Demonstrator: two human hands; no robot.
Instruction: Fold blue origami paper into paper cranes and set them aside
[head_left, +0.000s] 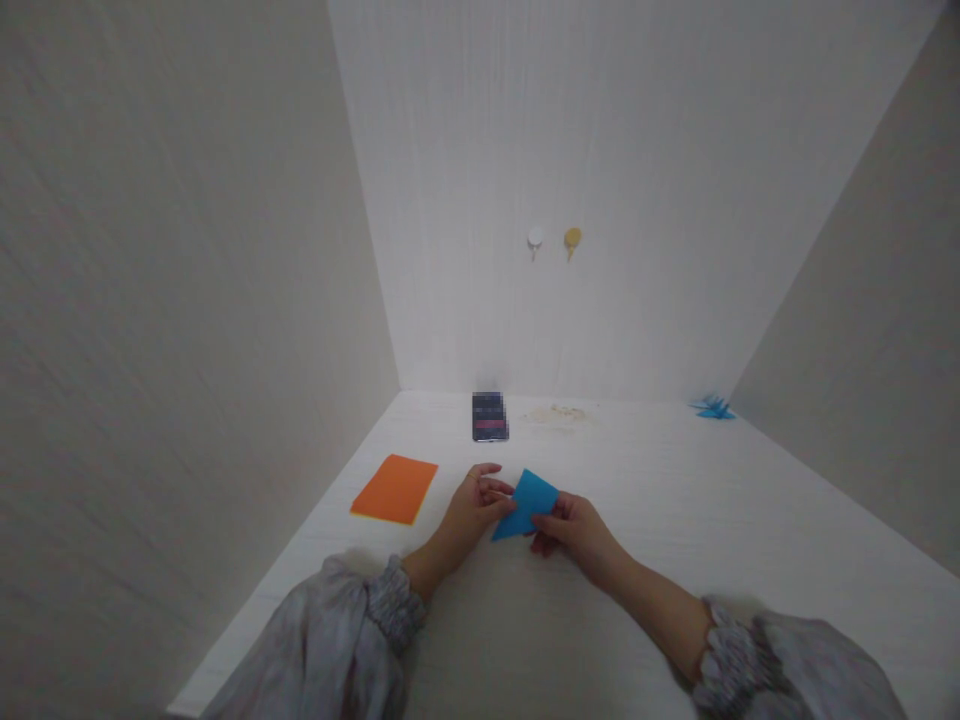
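Blue paper (pixel 531 495): centre of the dial, 12 o'clock toward the white back wall (pixel 465 180). Pinched at its 4 o'clock side by the right hand (pixel 576 528), thumb on top. At the 9 o'clock edge, left hand (pixel 478 503), thumb and fingertips touching; cannot tell whether gripping. Cannot tell, either, whether raised or resting on the table (pixel 645 540), white and faintly streaked, with a brownish mark (pixel 562 413) at 1 o'clock. Near 11, dark phone (pixel 490 417), screen pixelated. At 9, orange paper (pixel 395 488), yellow along its near edge. At 2, by the far corner, small blue shape (pixel 715 408). High at 12, white hook (pixel 535 238) beside yellow hook (pixel 572 237). Flanking at 10 and 2, greyer left wall (pixel 187 300) and right wall (pixel 877 340), dimly lit.
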